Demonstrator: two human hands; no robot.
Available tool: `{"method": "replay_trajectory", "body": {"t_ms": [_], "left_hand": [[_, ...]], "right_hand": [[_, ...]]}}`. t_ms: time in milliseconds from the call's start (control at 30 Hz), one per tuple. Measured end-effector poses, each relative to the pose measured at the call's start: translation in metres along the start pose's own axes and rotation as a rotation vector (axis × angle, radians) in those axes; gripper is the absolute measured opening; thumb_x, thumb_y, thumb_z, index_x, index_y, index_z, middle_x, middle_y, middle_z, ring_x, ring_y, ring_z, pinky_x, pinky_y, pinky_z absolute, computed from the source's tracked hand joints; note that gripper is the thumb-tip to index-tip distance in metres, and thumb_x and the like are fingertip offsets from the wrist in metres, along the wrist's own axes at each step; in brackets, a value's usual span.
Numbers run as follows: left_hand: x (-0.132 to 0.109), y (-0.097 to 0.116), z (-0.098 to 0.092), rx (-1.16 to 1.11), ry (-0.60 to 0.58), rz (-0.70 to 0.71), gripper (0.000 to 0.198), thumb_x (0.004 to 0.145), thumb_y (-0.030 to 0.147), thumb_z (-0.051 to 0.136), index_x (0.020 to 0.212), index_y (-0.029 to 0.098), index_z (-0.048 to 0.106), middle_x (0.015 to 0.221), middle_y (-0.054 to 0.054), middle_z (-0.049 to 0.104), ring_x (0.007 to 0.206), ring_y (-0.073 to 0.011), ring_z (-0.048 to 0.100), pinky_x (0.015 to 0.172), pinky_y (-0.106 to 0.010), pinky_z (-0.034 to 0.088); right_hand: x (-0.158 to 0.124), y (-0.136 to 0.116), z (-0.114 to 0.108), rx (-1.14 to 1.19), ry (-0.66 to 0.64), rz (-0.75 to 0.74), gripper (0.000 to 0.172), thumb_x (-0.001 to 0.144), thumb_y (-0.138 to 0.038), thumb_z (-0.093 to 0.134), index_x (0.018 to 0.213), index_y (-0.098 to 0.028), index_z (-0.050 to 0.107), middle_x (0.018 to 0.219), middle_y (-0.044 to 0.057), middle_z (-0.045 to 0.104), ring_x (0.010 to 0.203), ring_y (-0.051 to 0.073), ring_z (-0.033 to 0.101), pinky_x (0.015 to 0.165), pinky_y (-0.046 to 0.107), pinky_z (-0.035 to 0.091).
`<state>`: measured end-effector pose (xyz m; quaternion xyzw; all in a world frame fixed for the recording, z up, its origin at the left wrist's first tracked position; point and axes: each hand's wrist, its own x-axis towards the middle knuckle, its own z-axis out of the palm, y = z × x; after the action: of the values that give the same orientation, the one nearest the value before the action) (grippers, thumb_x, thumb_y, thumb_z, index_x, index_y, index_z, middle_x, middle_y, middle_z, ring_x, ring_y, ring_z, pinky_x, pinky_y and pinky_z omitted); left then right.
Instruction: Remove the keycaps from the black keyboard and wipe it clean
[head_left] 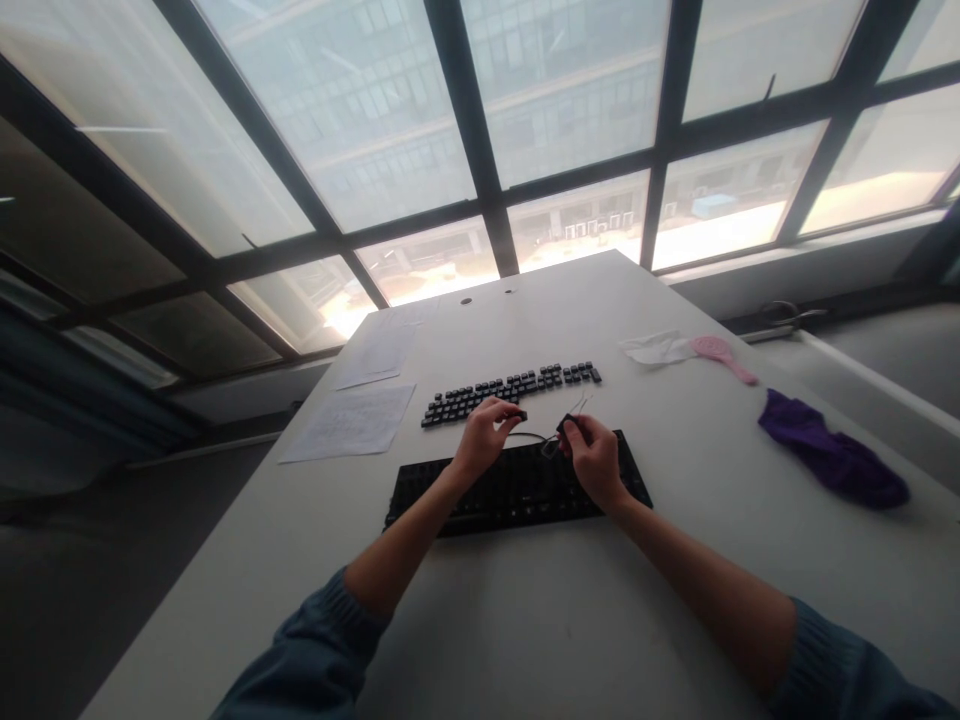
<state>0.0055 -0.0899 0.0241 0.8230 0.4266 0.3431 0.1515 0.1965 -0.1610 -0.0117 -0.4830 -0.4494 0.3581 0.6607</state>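
Observation:
A black keyboard [517, 490] lies on the white table in front of me, and both hands are above its far edge. My left hand [486, 432] pinches a small black keycap [523, 415] between thumb and fingertips. In my right hand [595, 455] is a wire keycap puller [580, 402], its thin metal wires sticking out past the fingers. Beyond the hands, many loose black keycaps [480, 398] are laid out in rows like a keyboard layout. My fingers partly hide the puller's dark handle.
Sheets of paper [352, 425] lie on the table's left side. To the right are a white crumpled tissue or cloth [656, 348], a pink hairbrush or hand mirror [716, 352] and a purple cloth [825, 447]. Large windows [562, 90] rise behind the table's far edge.

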Motion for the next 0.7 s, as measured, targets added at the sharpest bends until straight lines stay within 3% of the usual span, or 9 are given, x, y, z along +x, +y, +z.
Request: {"method": "replay_trajectory", "body": {"t_ms": [133,233,400,700], "left_hand": [[0.05,-0.022,0.014,0.244,-0.041,0.051,0.011,0.087,0.023,0.068,0.095,0.021,0.074,0.093,-0.006,0.069,0.089,-0.0205,0.061,0.086,-0.034,0.049],[0.069,-0.033,0.029,0.41,-0.097,0.072,0.011,0.086,0.024,0.069,0.094,0.023,0.077,0.094,-0.007,0.071,0.095,-0.0253,0.059,0.088,-0.04,0.046],[0.073,-0.043,0.044,0.438,-0.134,0.079,0.009,0.085,0.026,0.07,0.091,0.025,0.077,0.092,-0.008,0.072,0.097,-0.0277,0.057,0.087,-0.041,0.044],[0.071,-0.052,0.048,0.444,-0.141,0.084,0.009,0.083,0.025,0.072,0.09,0.026,0.078,0.093,-0.006,0.073,0.095,-0.0263,0.057,0.085,-0.04,0.043]], "right_hand": [[0.0,0.002,0.001,0.02,-0.001,0.012,0.029,0.09,-0.045,0.06,0.079,-0.018,0.063,0.064,0.004,0.066,0.059,0.019,0.063,0.055,0.027,0.048],[0.0,0.002,0.001,0.027,0.002,0.015,0.027,0.09,-0.043,0.059,0.08,-0.018,0.063,0.065,0.004,0.066,0.06,0.019,0.064,0.057,0.028,0.049],[0.0,0.0,0.002,0.024,-0.018,0.012,0.027,0.09,-0.043,0.059,0.079,-0.019,0.063,0.066,0.004,0.067,0.059,0.019,0.062,0.056,0.028,0.048],[0.0,0.0,0.002,0.039,-0.022,0.009,0.028,0.09,-0.044,0.059,0.079,-0.018,0.064,0.065,0.004,0.066,0.058,0.018,0.061,0.054,0.027,0.048]]}}
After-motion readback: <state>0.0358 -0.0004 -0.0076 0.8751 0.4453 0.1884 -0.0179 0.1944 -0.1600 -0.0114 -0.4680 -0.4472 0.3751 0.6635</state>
